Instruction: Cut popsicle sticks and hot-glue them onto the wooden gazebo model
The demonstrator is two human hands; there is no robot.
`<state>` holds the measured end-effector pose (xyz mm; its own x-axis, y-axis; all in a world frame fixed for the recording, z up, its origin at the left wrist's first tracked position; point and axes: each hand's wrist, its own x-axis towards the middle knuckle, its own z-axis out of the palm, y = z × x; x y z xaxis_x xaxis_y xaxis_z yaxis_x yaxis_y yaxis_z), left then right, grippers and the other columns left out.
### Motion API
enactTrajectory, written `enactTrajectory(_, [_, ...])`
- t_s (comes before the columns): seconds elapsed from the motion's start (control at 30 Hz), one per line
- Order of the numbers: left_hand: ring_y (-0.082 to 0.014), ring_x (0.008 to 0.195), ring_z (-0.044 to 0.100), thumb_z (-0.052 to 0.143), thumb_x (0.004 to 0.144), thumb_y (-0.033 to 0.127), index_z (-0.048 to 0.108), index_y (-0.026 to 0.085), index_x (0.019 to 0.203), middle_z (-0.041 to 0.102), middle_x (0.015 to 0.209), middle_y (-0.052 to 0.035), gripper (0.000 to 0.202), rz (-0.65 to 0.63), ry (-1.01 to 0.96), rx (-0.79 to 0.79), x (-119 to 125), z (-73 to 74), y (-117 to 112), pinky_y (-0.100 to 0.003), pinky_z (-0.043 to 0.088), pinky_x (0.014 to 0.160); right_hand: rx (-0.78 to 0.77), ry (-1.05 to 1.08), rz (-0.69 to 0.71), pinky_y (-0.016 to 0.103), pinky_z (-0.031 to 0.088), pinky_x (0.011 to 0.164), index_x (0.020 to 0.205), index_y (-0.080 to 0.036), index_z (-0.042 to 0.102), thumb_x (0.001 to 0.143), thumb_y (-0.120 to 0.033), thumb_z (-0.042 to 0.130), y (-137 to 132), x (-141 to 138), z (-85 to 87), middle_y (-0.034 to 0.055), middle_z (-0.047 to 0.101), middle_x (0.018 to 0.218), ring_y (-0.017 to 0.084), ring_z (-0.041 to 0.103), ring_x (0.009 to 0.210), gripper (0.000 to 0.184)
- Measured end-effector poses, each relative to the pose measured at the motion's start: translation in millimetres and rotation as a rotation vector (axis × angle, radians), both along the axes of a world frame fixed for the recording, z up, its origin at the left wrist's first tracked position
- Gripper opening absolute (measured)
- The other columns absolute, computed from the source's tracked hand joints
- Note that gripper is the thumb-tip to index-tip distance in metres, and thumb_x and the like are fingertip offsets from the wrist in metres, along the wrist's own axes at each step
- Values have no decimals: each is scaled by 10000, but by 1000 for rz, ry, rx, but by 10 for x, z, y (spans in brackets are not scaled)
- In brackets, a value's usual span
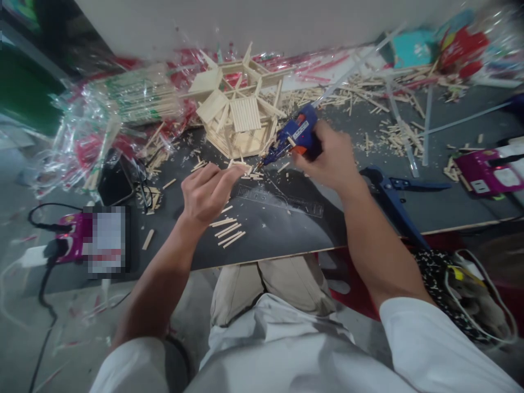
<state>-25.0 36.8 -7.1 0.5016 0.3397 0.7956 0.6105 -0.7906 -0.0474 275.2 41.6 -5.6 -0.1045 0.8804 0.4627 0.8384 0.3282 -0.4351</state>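
Observation:
My right hand [329, 155] grips a blue hot glue gun [292, 136] with an orange trigger, its nozzle aimed down and left. My left hand [207, 191] pinches a small wooden stick [241, 168] right at the nozzle tip, just above the dark board [286, 229]. Behind them stands a model built of wooden sticks [235, 117]. A few cut sticks [229, 232] lie in a row on the board beside my left wrist.
A clear ruler [282, 199] lies on the board. Blue-handled cutters [393, 194] lie to the right. Purple power strips sit at the left [73, 237] and right [485, 172]. Plastic-wrapped stick bundles [123, 109] and loose stick scraps [393, 134] cover the back.

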Motion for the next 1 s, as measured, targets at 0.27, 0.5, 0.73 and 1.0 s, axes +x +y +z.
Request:
enactTrajectory(0.27, [-139,646,589,640,1006,223,720,288,1220,697,754,-5,237,-14,-15,-54,-21,-6,4,-279,466,656,21,11,-26,451,560,785,1113,-265,580,842,-430,683,42,13,-65,102,702,918,313,697,870,334])
enactTrajectory(0.5, [-120,654,577,629,1020,241,728,263,1205,650,716,6,211,-28,-19,-32,-6,6,0,-256,435,653,14,-48,-41,398,523,730,1007,-227,548,836,-406,608,4,-23,-4,81,672,866,254,657,749,255])
enactTrajectory(0.73, [-114,623,573,695,961,142,711,240,1204,719,744,10,263,-43,-7,76,18,58,-6,-254,426,601,-2,-73,-91,369,504,754,995,-223,546,840,-369,629,-22,-53,9,65,663,854,233,648,746,229])
enactTrajectory(1.0, [-122,628,574,683,962,131,712,263,1213,710,733,12,286,-50,-11,49,3,31,10,-274,401,589,-81,-71,-72,379,527,837,1184,-199,595,882,-366,631,-25,-56,26,109,713,1001,277,709,919,346])
